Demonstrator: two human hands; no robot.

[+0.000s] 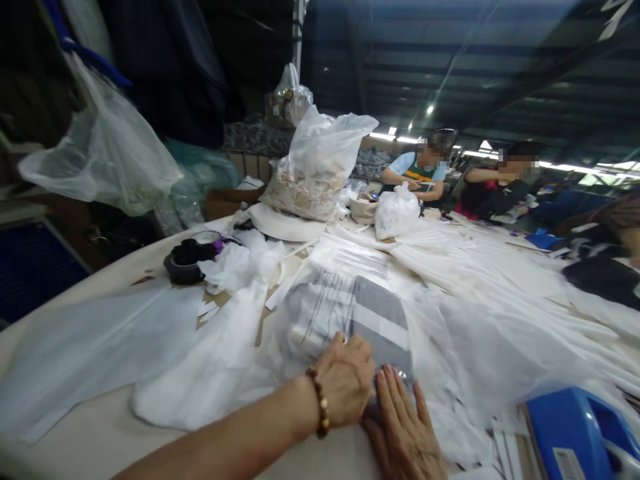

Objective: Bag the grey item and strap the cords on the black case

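A clear plastic bag (320,313) with printed text lies in front of me, with a folded grey garment-like item (383,310) with a white band inside it. My left hand (345,380), a beaded bracelet on its wrist, is closed at the bag's near end, its fingers curled into the plastic. Their tips are hidden. Beside it my right hand (407,427) lies nearly flat, fingers stretched out, touching the near right edge of the same bag.
Thin white plastic sheets (480,333) spread over the table (95,427). A blue plastic object (575,427) stands at the near right, tape rolls (190,263) at the left. A large filled bag (320,167) stands behind. Two people (420,173) work at the far side.
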